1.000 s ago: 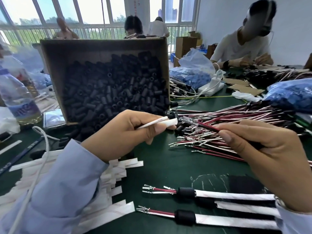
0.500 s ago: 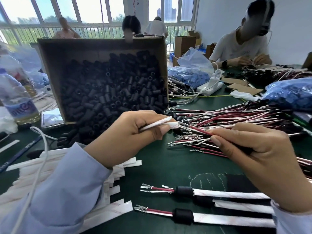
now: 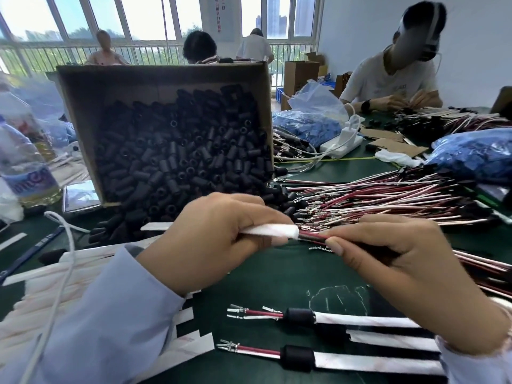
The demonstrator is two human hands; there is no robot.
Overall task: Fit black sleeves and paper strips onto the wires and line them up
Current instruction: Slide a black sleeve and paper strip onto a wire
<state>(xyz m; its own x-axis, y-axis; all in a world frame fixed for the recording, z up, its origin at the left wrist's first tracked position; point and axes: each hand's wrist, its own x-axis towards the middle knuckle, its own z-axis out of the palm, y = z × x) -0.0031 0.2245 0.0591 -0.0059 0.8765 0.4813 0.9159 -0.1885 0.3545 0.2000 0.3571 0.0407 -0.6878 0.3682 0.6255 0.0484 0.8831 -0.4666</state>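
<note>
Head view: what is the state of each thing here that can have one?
left hand, grips the paper strip.
paper strip, held level, wire end in its mouth.
right hand, pinches the wire pair.
wire pair, end inside the paper strip.
cardboard box, tipped on its side, open, holding black sleeves.
finished wires, lying side by side, sleeved.

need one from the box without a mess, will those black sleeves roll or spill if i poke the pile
Probably they roll: the black sleeves are short round tubes, loosely heaped. The cardboard box stands tilted towards the table, and some already lie outside its mouth, so a poke may well spill more. They look small, likely light.
</note>
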